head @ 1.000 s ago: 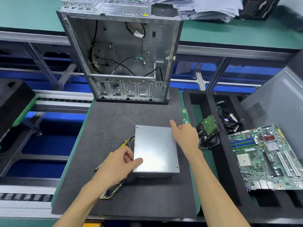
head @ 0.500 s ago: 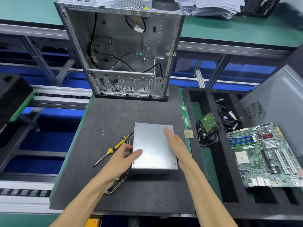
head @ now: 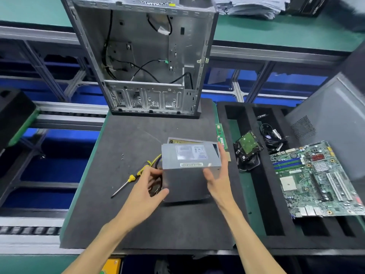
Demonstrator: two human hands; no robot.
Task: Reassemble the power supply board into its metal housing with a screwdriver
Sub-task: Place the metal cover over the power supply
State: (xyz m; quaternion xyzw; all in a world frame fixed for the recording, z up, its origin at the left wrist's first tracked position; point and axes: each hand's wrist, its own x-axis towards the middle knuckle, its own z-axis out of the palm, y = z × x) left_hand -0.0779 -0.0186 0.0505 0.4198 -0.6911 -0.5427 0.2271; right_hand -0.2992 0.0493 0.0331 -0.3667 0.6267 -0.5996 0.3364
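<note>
Head view only. Metal housing (head: 189, 171) of the power supply is tipped up on the dark foam mat (head: 126, 139), labelled face toward the camera, near edge lifted between both hands. Left hand (head: 145, 186) grips its left side: thumb curled onto the front face, fingers wrapped behind by the cable bundle (head: 156, 161). Right hand (head: 217, 180) is flat against the right side, fingers straight and pointing up, pressing rather than curling. A strip of the power supply board (head: 177, 140) shows just behind the housing's top edge; can't tell how far it sits inside.

Yellow-handled screwdriver (head: 126, 182) lies on the mat just left of the left hand, not touched. Two small screws (head: 122, 156) lie on the mat further left and up, apart from everything.

Open PC case (head: 146, 56) stands at the far edge of the mat, loose black cables inside. RAM stick (head: 220, 135) lies along the mat's right edge. On the black tray (head: 252, 194) to the right: hard drive (head: 247, 145), coiled black cable (head: 271, 137), motherboard (head: 316, 180). Grey side panel (head: 331, 123) leans behind the motherboard.
</note>
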